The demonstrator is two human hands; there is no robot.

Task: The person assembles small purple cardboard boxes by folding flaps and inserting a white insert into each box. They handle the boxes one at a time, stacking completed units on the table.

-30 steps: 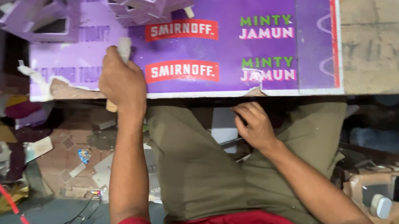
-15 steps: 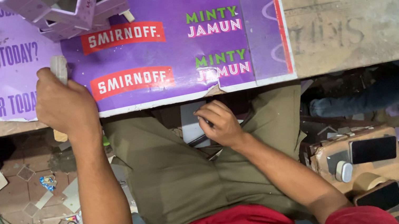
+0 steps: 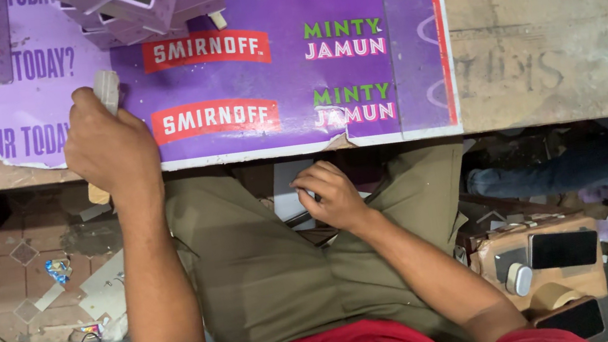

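Left hand (image 3: 109, 149) is curled shut around a pale flat stick-like tool (image 3: 106, 88), gripping it at the near edge of the purple printed board (image 3: 352, 66); the tool's top pokes above the knuckles onto the board, its lower end shows just below the board edge. Right hand (image 3: 332, 195) sits lower, just under the board's near edge, over the lap in olive trousers (image 3: 264, 275), fingers bent and loosely closed on something thin and dark; can't tell what it is. The board lies flat on a worn wooden table (image 3: 556, 17), with the bare wood to the board's right. Purple folded box shapes (image 3: 140, 6) rest on the board's far left part. The board's left corner is torn. Well right of the board and below the table, a cardboard box (image 3: 546, 263) holds dark phones and tape rolls. Tiled floor with scraps lies below the board's left end.
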